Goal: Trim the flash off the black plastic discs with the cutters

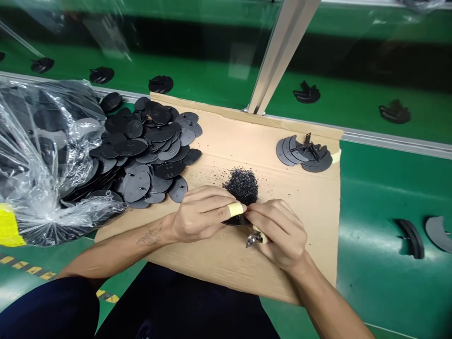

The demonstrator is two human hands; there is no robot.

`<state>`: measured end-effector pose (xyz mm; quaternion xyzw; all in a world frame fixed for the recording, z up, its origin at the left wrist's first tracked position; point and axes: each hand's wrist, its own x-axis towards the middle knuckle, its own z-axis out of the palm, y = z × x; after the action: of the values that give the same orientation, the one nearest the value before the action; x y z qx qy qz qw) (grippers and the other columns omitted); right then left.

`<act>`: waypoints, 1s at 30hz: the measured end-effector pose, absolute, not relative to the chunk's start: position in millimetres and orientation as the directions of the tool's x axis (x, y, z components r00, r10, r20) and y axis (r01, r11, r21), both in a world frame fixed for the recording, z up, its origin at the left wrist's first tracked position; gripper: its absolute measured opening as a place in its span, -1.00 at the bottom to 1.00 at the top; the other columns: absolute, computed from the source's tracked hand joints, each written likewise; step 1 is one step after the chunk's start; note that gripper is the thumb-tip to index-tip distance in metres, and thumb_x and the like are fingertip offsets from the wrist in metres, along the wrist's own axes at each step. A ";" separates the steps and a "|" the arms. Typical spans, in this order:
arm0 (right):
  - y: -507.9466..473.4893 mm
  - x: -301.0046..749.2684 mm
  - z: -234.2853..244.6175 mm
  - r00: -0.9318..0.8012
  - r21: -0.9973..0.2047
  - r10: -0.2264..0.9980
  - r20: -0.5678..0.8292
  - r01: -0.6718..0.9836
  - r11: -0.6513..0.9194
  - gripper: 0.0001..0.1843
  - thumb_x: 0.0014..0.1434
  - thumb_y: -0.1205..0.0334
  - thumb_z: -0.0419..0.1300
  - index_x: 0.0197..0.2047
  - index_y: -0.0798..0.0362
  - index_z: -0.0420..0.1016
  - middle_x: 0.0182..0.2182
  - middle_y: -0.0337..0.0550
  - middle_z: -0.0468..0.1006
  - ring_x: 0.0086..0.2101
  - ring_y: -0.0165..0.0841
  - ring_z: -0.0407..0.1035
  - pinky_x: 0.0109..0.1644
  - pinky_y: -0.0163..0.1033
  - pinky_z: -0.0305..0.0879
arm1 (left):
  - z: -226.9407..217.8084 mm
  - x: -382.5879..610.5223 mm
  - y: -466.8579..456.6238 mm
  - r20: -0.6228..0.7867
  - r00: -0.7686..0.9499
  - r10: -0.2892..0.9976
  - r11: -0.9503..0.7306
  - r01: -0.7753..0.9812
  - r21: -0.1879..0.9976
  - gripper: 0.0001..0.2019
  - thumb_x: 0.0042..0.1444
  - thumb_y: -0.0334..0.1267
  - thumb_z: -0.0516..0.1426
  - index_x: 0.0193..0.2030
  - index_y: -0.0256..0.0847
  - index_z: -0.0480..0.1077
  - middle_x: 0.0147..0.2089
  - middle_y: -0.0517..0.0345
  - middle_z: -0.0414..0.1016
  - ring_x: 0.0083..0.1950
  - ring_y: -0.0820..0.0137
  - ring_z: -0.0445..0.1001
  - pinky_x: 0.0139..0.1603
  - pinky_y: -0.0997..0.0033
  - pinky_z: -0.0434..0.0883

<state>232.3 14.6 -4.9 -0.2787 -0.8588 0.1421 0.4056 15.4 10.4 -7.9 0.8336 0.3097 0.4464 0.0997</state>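
My left hand [203, 214], a yellow tape band on one finger, is closed on a dark round plastic disc [237, 220], which is mostly hidden beneath my fingers. Its fingertips meet those of my right hand [280, 230] over the disc. Tucked in my right hand are small nippers [252, 240], their shiny metal jaws pointing out below the fingers and the handles mostly covered. Just beyond my fingertips lies a heap of tiny black plastic bits [243, 185], with crumbs scattered around it.
Black discs [165, 146] spill from a clear plastic bag [49, 141] at left. A cardboard sheet [219, 261] lies under my hands. Curved black parts [303, 153] are stacked at its back right. More parts [307, 92] sit on the green surface behind a metal post [278, 56].
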 end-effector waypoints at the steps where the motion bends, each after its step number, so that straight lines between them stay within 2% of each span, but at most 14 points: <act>1: 14.2 232.4 -5.1 -0.518 -0.478 0.597 0.612 0.360 0.802 -0.74 0.21 0.55 0.12 -0.11 0.07 0.47 -0.22 -0.01 0.65 -0.35 -0.32 0.42 -0.29 -0.16 0.34 | -6.7 14.8 9.6 0.686 0.430 0.587 -0.797 0.458 0.394 -0.80 0.32 -0.47 0.08 -0.06 -0.31 0.52 -0.18 0.00 0.68 -0.11 0.31 0.65 -0.08 0.26 0.66; 3: 13.4 232.5 -5.5 -0.520 -0.497 0.604 0.604 0.347 0.795 -0.74 0.20 0.54 0.14 -0.11 0.07 0.48 -0.20 0.01 0.65 -0.34 -0.31 0.44 -0.28 -0.15 0.36 | -5.2 14.1 8.6 0.691 0.456 0.561 -0.807 0.488 0.333 -0.80 0.32 -0.46 0.08 -0.06 -0.29 0.53 -0.17 0.02 0.69 -0.12 0.34 0.65 -0.09 0.31 0.65; 5: 12.9 232.6 -6.0 -0.509 -0.540 0.628 0.588 0.331 0.774 -0.74 0.21 0.53 0.14 -0.10 0.06 0.49 -0.20 0.00 0.65 -0.33 -0.30 0.45 -0.28 -0.14 0.38 | -4.8 14.1 9.3 0.685 0.442 0.579 -0.801 0.466 0.376 -0.82 0.33 -0.43 0.11 -0.05 -0.29 0.54 -0.18 0.01 0.68 -0.13 0.34 0.65 -0.09 0.32 0.65; 7: 12.5 232.5 -6.6 -0.490 -0.602 0.661 0.568 0.301 0.740 -0.74 0.24 0.50 0.11 -0.08 0.05 0.51 -0.21 -0.02 0.64 -0.33 -0.29 0.47 -0.28 -0.14 0.40 | -4.5 14.3 11.3 0.648 0.403 0.647 -0.762 0.370 0.531 -0.84 0.33 -0.34 0.18 -0.03 -0.32 0.54 -0.20 -0.02 0.67 -0.15 0.35 0.63 -0.11 0.34 0.63; 9: 12.4 232.0 -6.9 -0.469 -0.667 0.691 0.550 0.252 0.702 -0.72 0.25 0.49 0.11 -0.07 0.03 0.52 -0.20 -0.03 0.63 -0.30 -0.29 0.49 -0.28 -0.15 0.43 | -3.4 13.8 13.7 0.570 0.390 0.723 -0.669 0.192 0.718 -0.70 0.32 -0.13 0.22 0.01 -0.33 0.55 -0.19 -0.07 0.65 -0.17 0.36 0.61 -0.13 0.36 0.61; 11: 12.4 231.1 -6.6 -0.455 -0.729 0.718 0.526 0.195 0.657 -0.72 0.24 0.50 0.14 -0.07 0.03 0.53 -0.18 -0.03 0.62 -0.27 -0.29 0.51 -0.26 -0.17 0.45 | -1.7 12.3 15.5 0.450 0.409 0.794 -0.505 0.031 0.863 -0.53 0.36 0.08 0.09 0.01 -0.33 0.57 -0.16 -0.11 0.63 -0.15 0.36 0.60 -0.14 0.35 0.58; 12: 12.5 230.4 -6.1 -0.450 -0.758 0.734 0.509 0.170 0.630 -0.73 0.23 0.51 0.17 -0.08 0.02 0.54 -0.17 -0.04 0.62 -0.25 -0.30 0.52 -0.25 -0.18 0.45 | -0.9 11.3 16.1 0.381 0.424 0.822 -0.413 -0.017 0.910 -0.48 0.38 0.11 0.03 0.00 -0.33 0.59 -0.17 -0.11 0.62 -0.16 0.36 0.59 -0.14 0.36 0.57; 14: 13.0 228.8 -4.4 -0.449 -0.812 0.765 0.462 0.132 0.568 -0.75 0.22 0.51 0.22 -0.10 0.01 0.55 -0.17 -0.06 0.60 -0.25 -0.30 0.52 -0.24 -0.19 0.46 | -0.1 9.5 16.9 0.250 0.447 0.859 -0.251 -0.058 0.966 -0.55 0.40 0.03 0.05 -0.07 -0.31 0.62 -0.21 -0.08 0.61 -0.20 0.40 0.57 -0.18 0.43 0.53; 17: 14.3 226.3 -1.0 -0.456 -0.883 0.807 0.374 0.091 0.460 -0.87 0.26 0.41 0.27 -0.16 -0.01 0.55 -0.20 -0.08 0.57 -0.26 -0.31 0.49 -0.24 -0.19 0.46 | -0.4 8.2 17.5 0.152 0.468 0.871 -0.122 -0.094 0.988 -0.78 0.27 -0.15 0.27 -0.17 -0.29 0.65 -0.27 -0.01 0.62 -0.28 0.46 0.56 -0.28 0.54 0.49; 19: 15.5 225.2 1.4 -0.466 -0.917 0.826 0.316 0.074 0.393 -0.97 0.28 0.32 0.29 -0.20 0.00 0.55 -0.22 -0.09 0.54 -0.27 -0.32 0.47 -0.24 -0.19 0.45 | -0.1 7.7 17.7 0.144 0.467 0.873 -0.116 -0.087 0.989 -0.81 0.24 -0.19 0.30 -0.21 -0.30 0.64 -0.28 0.00 0.62 -0.30 0.46 0.56 -0.29 0.54 0.48; 25: 20.2 224.1 7.9 -0.538 -0.965 0.825 0.173 0.075 0.252 -0.83 0.31 0.14 0.29 -0.29 0.04 0.52 -0.30 -0.13 0.51 -0.33 -0.34 0.43 -0.28 -0.22 0.41 | 4.0 5.8 18.0 0.298 0.495 0.816 -0.367 0.046 0.929 -0.88 0.25 -0.30 0.27 -0.27 -0.32 0.58 -0.34 0.03 0.58 -0.30 0.46 0.52 -0.26 0.51 0.47; 28: 20.2 222.8 7.0 -0.519 -0.960 0.833 0.192 0.077 0.270 -0.82 0.31 0.15 0.29 -0.30 0.04 0.51 -0.31 -0.13 0.51 -0.35 -0.36 0.42 -0.31 -0.23 0.40 | 2.5 6.6 18.1 0.359 0.468 0.808 -0.432 0.053 0.901 -0.89 0.26 -0.30 0.26 -0.24 -0.32 0.57 -0.32 0.02 0.59 -0.28 0.44 0.53 -0.22 0.48 0.50; 30: 18.0 221.6 4.4 -0.476 -0.941 0.847 0.238 0.103 0.322 -0.88 0.29 0.20 0.30 -0.28 0.04 0.52 -0.31 -0.13 0.52 -0.34 -0.34 0.43 -0.31 -0.22 0.40 | 0.2 7.6 18.5 0.354 0.445 0.822 -0.416 0.046 0.908 -0.84 0.28 -0.23 0.25 -0.23 -0.29 0.58 -0.31 0.01 0.59 -0.28 0.43 0.54 -0.22 0.47 0.51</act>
<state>221.6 18.0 4.4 -0.3325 -0.7138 0.4780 0.3892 7.6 18.5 0.2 0.7219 0.3008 0.4323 0.4488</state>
